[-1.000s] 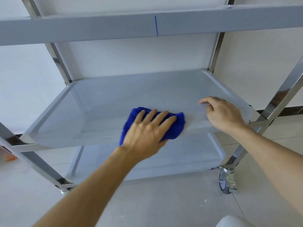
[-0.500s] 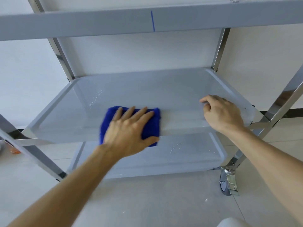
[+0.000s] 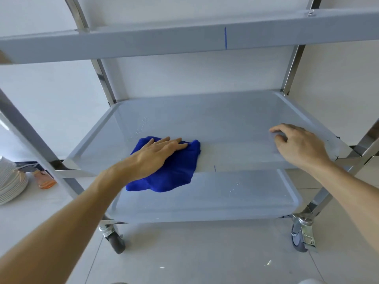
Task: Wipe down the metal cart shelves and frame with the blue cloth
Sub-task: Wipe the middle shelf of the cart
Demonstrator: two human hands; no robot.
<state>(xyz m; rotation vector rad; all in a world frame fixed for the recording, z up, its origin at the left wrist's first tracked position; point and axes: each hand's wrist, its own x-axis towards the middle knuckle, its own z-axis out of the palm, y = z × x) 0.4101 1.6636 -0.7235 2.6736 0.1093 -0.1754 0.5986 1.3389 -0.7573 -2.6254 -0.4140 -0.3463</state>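
A blue cloth (image 3: 176, 171) lies over the front rim of the cart's middle shelf (image 3: 215, 124), part of it hanging down in front. My left hand (image 3: 155, 154) presses flat on the cloth with straight fingers. My right hand (image 3: 297, 146) rests on the front right rim of the same shelf, its fingers curled over the edge. Water droplets dot the shelf's left rear area. The top shelf (image 3: 143, 44) crosses the view above, and the bottom shelf (image 3: 215, 201) lies below.
Shiny steel frame posts (image 3: 102, 78) rise at the corners. Caster wheels (image 3: 300, 236) stand on the pale tiled floor. At the far left sit a stack of white plates (image 3: 10, 181) and an orange bottle (image 3: 44, 179). A white wall is behind the cart.
My left hand has slid the cloth left along the shelf's front, and the cloth now drapes over the rim. The view has pulled back and tilted. My right hand stays on the rim.
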